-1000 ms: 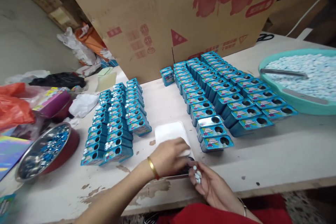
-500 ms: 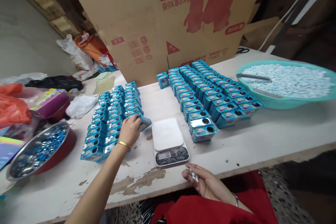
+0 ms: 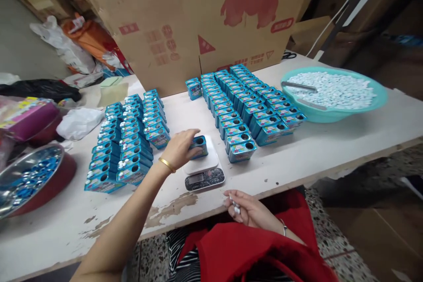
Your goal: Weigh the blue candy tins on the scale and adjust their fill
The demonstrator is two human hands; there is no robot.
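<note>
My left hand [image 3: 178,149] grips a small blue tin [image 3: 200,142] with a dark round hole in its top. The tin is over the white plate of a digital kitchen scale [image 3: 212,158]; whether it rests there I cannot tell. Closed loosely around a few small white tablets [image 3: 235,207], my right hand [image 3: 253,210] is at the table's front edge, below the scale. Rows of blue tins [image 3: 135,139] with white tablets on their tops stand to the left. More blue tins [image 3: 243,147] with round holes are lined up on the right.
A turquoise basin [image 3: 333,116] of white tablets, with a grey scoop [image 3: 300,87] in it, stands at the right. On the left is a metal bowl [image 3: 66,180] of shiny blue pieces. A large cardboard box [image 3: 185,17] rises behind the tins.
My left hand has carried a tin from the left rows rightward to the scale. My right hand still holds the tablets near the edge. The whole view has shifted slightly.
</note>
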